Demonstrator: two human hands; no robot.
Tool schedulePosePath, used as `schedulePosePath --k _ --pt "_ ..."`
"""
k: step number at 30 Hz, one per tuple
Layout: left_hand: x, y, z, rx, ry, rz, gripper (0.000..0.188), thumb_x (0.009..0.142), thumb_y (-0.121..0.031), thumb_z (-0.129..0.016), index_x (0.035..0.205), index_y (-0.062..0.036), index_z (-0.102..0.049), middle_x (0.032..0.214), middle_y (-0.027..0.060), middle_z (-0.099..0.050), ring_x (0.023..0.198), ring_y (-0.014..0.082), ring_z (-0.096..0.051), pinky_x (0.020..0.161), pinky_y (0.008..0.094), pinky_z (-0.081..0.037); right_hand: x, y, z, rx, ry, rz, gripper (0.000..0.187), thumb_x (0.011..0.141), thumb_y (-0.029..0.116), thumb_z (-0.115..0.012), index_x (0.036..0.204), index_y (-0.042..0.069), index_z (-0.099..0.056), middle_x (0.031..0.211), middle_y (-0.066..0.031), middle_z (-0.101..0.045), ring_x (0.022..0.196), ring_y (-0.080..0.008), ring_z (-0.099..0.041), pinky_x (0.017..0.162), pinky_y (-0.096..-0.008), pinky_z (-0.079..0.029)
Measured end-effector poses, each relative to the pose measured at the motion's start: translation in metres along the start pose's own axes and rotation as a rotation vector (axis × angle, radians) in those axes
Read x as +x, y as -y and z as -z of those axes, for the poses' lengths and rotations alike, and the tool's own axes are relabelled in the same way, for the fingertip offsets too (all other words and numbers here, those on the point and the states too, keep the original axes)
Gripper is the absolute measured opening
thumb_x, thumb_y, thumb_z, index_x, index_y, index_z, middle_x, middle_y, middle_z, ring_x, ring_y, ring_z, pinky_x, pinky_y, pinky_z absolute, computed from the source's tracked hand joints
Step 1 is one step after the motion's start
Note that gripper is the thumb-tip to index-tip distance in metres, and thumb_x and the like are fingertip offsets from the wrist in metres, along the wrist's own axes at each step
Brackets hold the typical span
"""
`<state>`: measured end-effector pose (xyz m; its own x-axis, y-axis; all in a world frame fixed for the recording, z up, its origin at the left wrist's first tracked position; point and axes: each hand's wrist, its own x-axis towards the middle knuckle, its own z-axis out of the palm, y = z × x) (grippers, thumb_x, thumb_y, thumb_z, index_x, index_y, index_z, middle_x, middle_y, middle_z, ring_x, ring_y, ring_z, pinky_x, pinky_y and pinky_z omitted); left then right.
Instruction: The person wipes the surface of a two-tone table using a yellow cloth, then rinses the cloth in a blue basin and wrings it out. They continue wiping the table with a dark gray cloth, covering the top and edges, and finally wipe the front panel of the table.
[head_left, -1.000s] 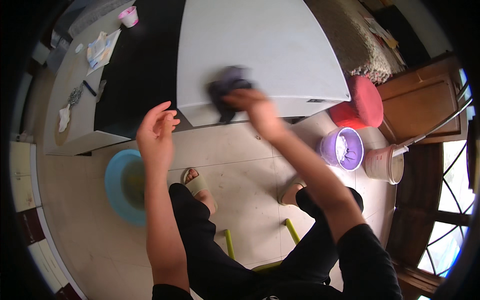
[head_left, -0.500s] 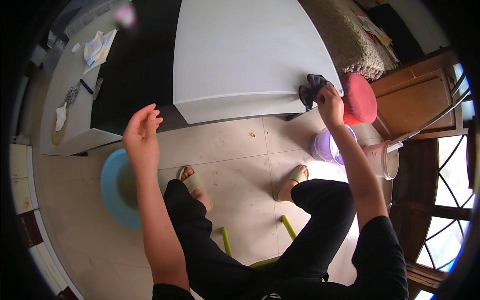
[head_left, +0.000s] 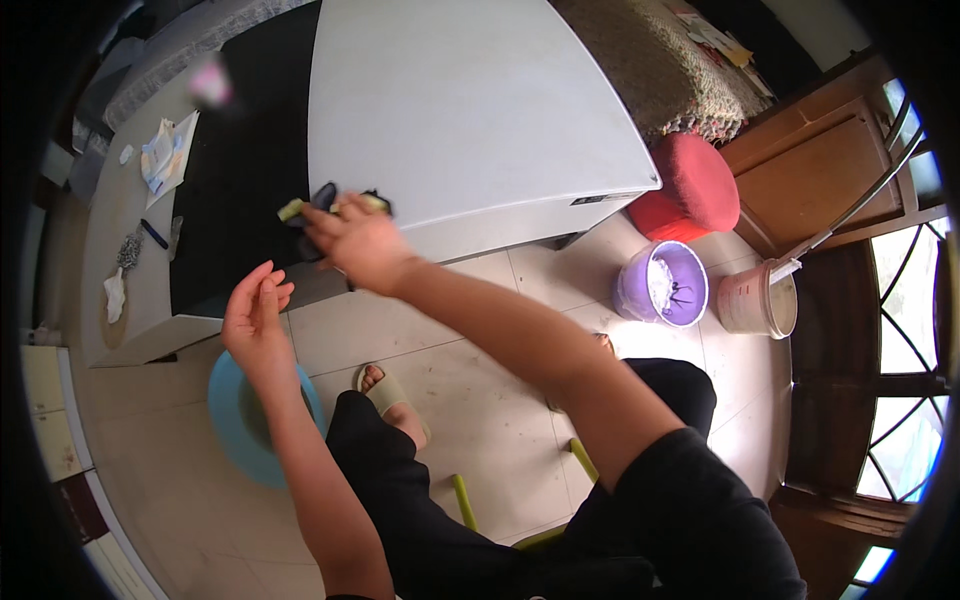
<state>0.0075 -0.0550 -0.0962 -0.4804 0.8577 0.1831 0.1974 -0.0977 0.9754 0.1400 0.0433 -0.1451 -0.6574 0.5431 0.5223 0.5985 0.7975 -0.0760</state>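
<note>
My right hand (head_left: 368, 248) is stretched across to the left, pressing a dark cloth (head_left: 324, 196) with yellow-green patches. The cloth bunches out round the fingers, blurred by motion, where the white tabletop (head_left: 450, 110) meets the black panel (head_left: 245, 150). Just in front of the table's near edge, my left hand (head_left: 258, 318) hangs in the air. Its fingers are loosely bent and apart, and nothing is in them.
A blue basin (head_left: 228, 440) stands on the floor at left. Right of the table are a red stool (head_left: 695, 180), a purple bin (head_left: 688, 270) and a pinkish bucket (head_left: 745, 305). Papers (head_left: 165, 155), a pen (head_left: 154, 234) and a chain-like item (head_left: 130, 248) lie on the left part.
My right hand has swept the cloth from the table's right front corner leftward to the black panel's edge. The left hand stays in about the same pose; the view has shifted slightly.
</note>
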Motion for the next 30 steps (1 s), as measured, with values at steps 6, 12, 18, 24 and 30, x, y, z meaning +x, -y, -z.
schedulePosePath --k 6,12,18,24,30 --pt "-0.005 -0.006 -0.005 -0.021 0.031 0.031 0.018 0.086 -0.009 -0.052 0.098 0.0005 -0.059 0.086 0.0079 -0.061 0.076 0.0117 -0.057 0.07 0.023 -0.047 -0.139 -0.209 0.059 -0.193 0.128 -0.727 0.025 0.083 0.023 -0.044 0.1 0.01 -0.057 0.094 -0.0129 -0.054 0.087 -0.0286 -0.051 0.077 -0.0398 -0.042" --pt "-0.002 -0.002 -0.006 -0.034 0.043 0.019 0.018 0.086 -0.009 -0.051 0.099 0.0005 -0.058 0.085 0.0075 -0.061 0.074 0.0108 -0.057 0.067 0.0219 -0.046 -0.163 -0.258 0.114 -0.586 0.306 -1.05 0.038 0.087 0.035 -0.039 0.122 0.02 -0.046 0.134 -0.0017 -0.034 0.116 -0.0372 -0.036 0.094 -0.0509 -0.03" --pt "0.0 -0.011 -0.009 -0.014 0.006 0.021 0.016 0.085 -0.008 -0.052 0.096 0.0008 -0.059 0.084 0.0079 -0.061 0.073 0.0127 -0.058 0.069 0.0233 -0.047 -0.01 -0.13 0.01 -0.459 0.477 -0.586 0.027 0.08 0.019 -0.049 0.102 0.003 -0.053 0.094 -0.0142 -0.056 0.087 -0.0248 -0.055 0.07 -0.0422 -0.045" --pt "0.005 -0.001 -0.012 -0.062 -0.025 0.037 0.019 0.085 -0.011 -0.052 0.099 0.0012 -0.059 0.085 0.0088 -0.061 0.073 0.0119 -0.057 0.068 0.0224 -0.046 0.037 0.027 -0.03 0.09 0.038 -0.152 0.026 0.081 0.022 -0.047 0.103 0.012 -0.059 0.117 -0.0043 -0.051 0.115 -0.0315 -0.039 0.093 -0.0454 -0.034" --pt "0.001 -0.014 0.001 -0.043 -0.089 0.052 0.017 0.086 -0.01 -0.05 0.096 0.0007 -0.059 0.084 0.0078 -0.061 0.071 0.0118 -0.057 0.068 0.0222 -0.046 -0.086 -0.098 0.055 -0.045 -0.042 -0.451 0.022 0.077 0.009 -0.049 0.097 0.01 -0.058 0.087 -0.0106 -0.058 0.079 -0.0243 -0.054 0.074 -0.0334 -0.043"
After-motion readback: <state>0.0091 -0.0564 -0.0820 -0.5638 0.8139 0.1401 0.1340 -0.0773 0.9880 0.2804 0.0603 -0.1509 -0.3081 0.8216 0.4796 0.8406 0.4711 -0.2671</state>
